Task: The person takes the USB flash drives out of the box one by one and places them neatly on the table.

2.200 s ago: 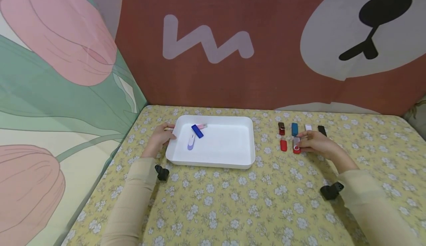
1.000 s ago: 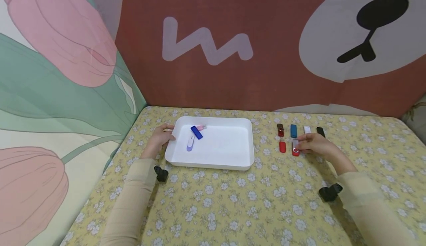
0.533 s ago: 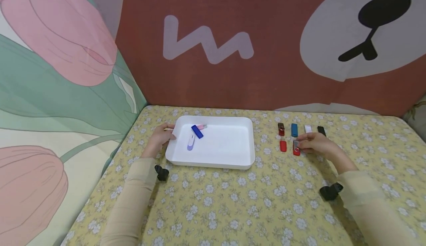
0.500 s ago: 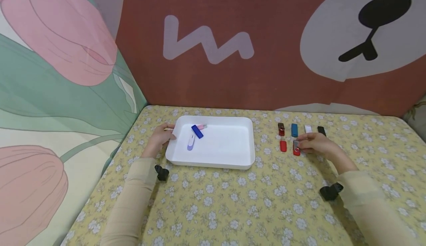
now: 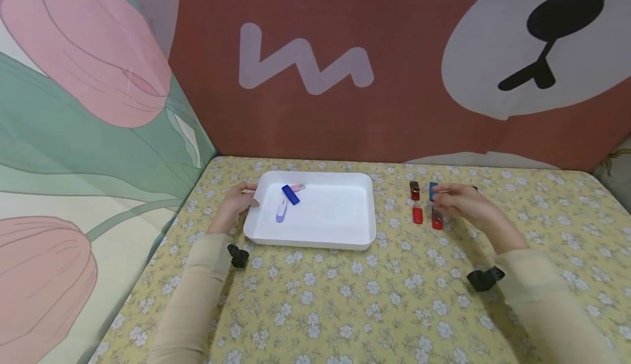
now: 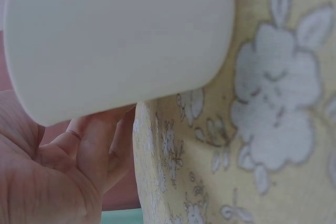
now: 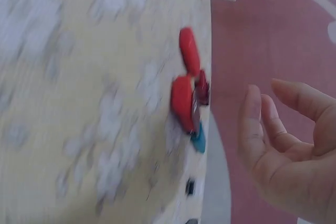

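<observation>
My left hand (image 5: pixel 235 204) grips the left rim of a white tray (image 5: pixel 330 219); its fingers (image 6: pixel 94 145) are partly hidden behind the tray wall. Inside the tray are a dark blue USB stick (image 5: pixel 290 195), a pink one partly under it, and a lavender one (image 5: pixel 281 211). My right hand (image 5: pixel 465 204) is raised just over the USB sticks at right, thumb and fingers apart, holding nothing. Below its fingertips lies a red swivel USB stick (image 5: pixel 437 221). A teal-blue USB stick (image 5: pixel 432 190) is partly covered in the head view. The white one is hidden there behind this hand.
A red USB stick (image 5: pixel 417 215) and a dark red one (image 5: pixel 414 191) lie left of the right hand. A black one shows only a sliver. The flowered tablecloth (image 5: pixel 315 304) ends at a printed wall (image 5: pixel 394 123).
My right hand has let go of the red swivel USB stick, which stays on the table, and has moved up and away from it. My left hand keeps its place at the tray.
</observation>
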A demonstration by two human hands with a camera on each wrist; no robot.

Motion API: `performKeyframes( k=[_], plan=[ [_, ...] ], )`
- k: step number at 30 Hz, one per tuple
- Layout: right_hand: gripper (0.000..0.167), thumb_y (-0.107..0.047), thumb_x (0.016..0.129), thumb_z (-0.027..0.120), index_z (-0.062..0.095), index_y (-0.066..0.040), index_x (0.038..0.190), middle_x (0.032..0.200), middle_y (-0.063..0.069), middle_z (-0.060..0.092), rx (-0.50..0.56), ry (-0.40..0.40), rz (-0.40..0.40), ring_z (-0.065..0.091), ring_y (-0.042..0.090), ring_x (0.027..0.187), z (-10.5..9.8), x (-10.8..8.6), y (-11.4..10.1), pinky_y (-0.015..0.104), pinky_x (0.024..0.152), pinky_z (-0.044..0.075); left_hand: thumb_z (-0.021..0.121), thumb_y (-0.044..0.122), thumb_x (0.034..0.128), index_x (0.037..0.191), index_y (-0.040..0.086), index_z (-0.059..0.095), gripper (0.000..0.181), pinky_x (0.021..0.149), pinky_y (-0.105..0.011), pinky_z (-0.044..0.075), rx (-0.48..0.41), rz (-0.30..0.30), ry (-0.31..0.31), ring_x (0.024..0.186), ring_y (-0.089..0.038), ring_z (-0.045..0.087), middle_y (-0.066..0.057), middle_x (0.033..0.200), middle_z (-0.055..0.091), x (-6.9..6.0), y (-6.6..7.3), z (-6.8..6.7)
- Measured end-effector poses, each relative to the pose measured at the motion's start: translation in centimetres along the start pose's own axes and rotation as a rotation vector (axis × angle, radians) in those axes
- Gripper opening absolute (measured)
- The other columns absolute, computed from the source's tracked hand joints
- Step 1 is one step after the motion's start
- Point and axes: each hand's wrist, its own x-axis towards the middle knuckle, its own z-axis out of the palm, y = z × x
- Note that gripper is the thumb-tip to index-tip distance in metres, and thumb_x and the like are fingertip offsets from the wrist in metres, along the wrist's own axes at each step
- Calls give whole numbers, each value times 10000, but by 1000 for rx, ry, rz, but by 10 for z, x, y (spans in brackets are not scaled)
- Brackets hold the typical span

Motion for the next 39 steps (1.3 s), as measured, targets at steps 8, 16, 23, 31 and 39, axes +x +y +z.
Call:
performKeyframes(
  k=[8, 16, 23, 31, 39],
  plan=[
    [636, -308, 1000, 486, 261, 69, 1460, 1502, 287, 276, 43, -2, -51, 551, -117, 964, 22, 7, -20, 275, 997, 479, 520, -16, 878, 1385, 27, 434, 516, 886, -369, 488, -9, 17, -8, 1179, -345, 540, -242, 1373, 484, 1, -3, 0],
    [561, -229, 1002, 487, 312, 79, 1436, 1422, 297, 363, 67, 6, -69, 564, -88, 924, 50, 20, -38, 286, 977, 495, 521, -11, 880, 1378, 35, 444, 507, 874, -363, 494, -3, 12, -1, 1173, -343, 547, -237, 1366, 495, 0, -3, 0],
    [484, -164, 991, 504, 382, 55, 1406, 1288, 223, 504, 71, -6, -63, 606, 130, 1042, 78, 32, -56, 392, 1008, 478, 517, -16, 882, 1383, 31, 438, 510, 937, -400, 480, -4, 11, 1, 1208, -355, 528, -239, 1384, 480, 0, -2, 0],
    [439, -117, 979, 505, 427, 60, 1373, 1261, 272, 516, 72, -46, -75, 566, 346, 1147, 113, 48, -71, 395, 976, 498, 515, -9, 896, 1389, 36, 436, 501, 921, -388, 495, 9, 8, 5, 1206, -353, 536, -239, 1382, 483, -1, -1, -1],
    [417, -49, 941, 557, 481, 43, 1341, 1211, 238, 572, 159, -40, -13, 619, 143, 930, 152, 66, -90, 359, 935, 521, 522, -12, 897, 1391, 44, 440, 503, 833, -319, 501, 13, -10, 12, 1191, -334, 544, -233, 1390, 478, 1, 0, 0]
  ],
)
